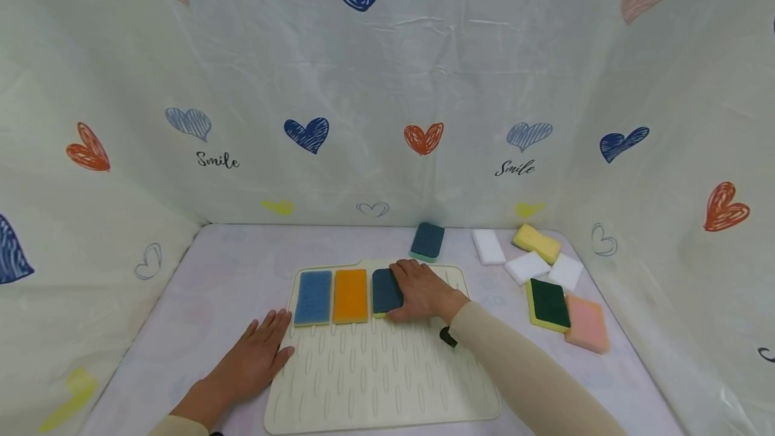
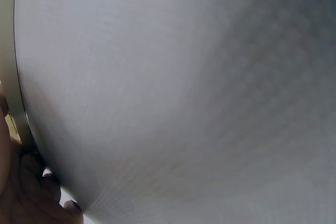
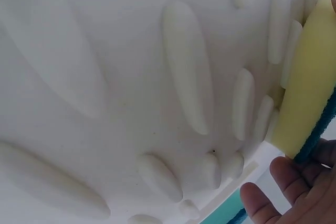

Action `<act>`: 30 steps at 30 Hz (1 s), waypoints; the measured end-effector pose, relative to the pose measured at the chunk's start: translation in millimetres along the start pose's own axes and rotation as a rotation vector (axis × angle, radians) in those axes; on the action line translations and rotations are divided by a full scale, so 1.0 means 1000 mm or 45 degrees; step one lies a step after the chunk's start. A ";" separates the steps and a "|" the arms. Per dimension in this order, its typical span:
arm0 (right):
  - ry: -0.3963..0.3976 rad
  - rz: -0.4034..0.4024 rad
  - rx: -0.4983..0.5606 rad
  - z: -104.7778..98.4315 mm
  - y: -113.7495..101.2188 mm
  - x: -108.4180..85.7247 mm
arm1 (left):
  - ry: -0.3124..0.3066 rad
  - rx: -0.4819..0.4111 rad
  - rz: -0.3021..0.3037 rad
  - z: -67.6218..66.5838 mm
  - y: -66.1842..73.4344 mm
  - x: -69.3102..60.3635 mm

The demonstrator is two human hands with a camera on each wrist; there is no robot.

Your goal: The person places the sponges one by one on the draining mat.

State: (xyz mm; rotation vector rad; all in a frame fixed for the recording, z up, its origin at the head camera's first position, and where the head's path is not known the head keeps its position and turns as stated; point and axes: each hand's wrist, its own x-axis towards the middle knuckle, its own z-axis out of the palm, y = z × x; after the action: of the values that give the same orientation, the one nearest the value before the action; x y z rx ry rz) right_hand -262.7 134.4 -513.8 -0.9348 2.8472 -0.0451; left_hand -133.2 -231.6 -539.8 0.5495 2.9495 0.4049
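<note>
In the head view a cream ridged mat [image 1: 387,382] bears a blue sponge [image 1: 313,297], an orange sponge [image 1: 350,296] and a dark blue sponge [image 1: 386,291] in a row along its far side. My right hand [image 1: 424,291] grips the dark blue sponge from the right, thumb at its near edge. The right wrist view shows this sponge's yellow side [image 3: 307,77], with fingers [image 3: 291,182] at its end. My left hand [image 1: 251,360] lies with extended fingers at the mat's left edge; the left wrist view shows it only partly, at the lower left.
Behind the mat lies another dark blue sponge [image 1: 427,241]. To the right are several white pads [image 1: 488,247], a yellow sponge [image 1: 536,243], a dark green and yellow sponge [image 1: 549,304] and a pink sponge [image 1: 586,323]. A heart-patterned curtain [image 1: 369,173] surrounds the table.
</note>
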 end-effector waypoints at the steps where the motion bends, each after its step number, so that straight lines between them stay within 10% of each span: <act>1: -0.003 0.001 -0.002 0.000 0.001 0.000 | -0.001 -0.004 -0.001 0.000 0.000 0.000; 30: 0.024 0.004 0.029 0.003 0.001 -0.002 | 0.001 -0.091 0.005 0.001 -0.003 0.000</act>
State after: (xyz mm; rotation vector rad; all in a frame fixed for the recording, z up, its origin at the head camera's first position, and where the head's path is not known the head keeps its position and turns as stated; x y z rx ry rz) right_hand -261.3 136.1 -516.6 -0.9307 2.8588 -0.0869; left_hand -134.1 -234.0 -541.4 0.5471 2.9217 0.5082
